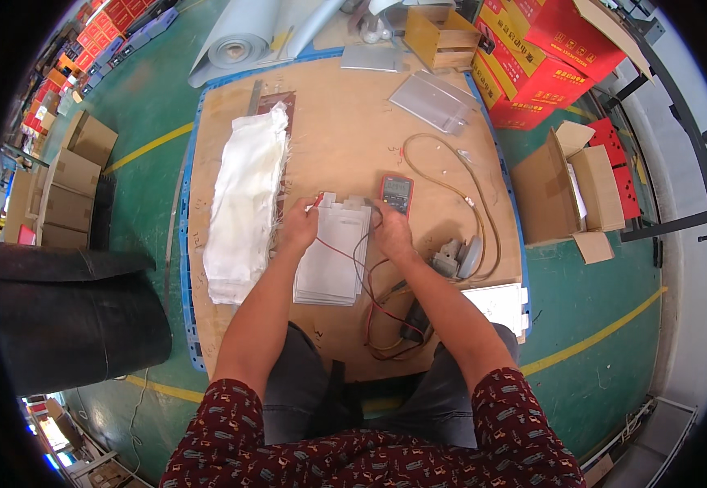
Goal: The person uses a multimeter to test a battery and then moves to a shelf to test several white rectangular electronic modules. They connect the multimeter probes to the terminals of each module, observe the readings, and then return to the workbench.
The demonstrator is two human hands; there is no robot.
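Observation:
A stack of flat silver-grey pouch cells point(331, 259) with metal tabs at the far end lies on the table in front of me. My left hand point(297, 225) is closed on a red test probe point(318, 200), its tip by the left tab. My right hand point(392, 233) pinches the dark test probe close to the right tab; fingers mostly hide it. Just beyond that hand, a red multimeter point(397, 192) lies face up, its display lit too small to read. Red and black test leads point(374, 302) run across the stack and loop beside it.
White folded cloth point(248, 195) lies left. A corded power tool point(453, 259), its cable point(480, 175) and a white sheet point(496, 307) are right. Farther off are a clear plastic tray point(433, 102), a yellow box point(441, 39), a grey roll point(235, 45) and red cartons point(524, 89).

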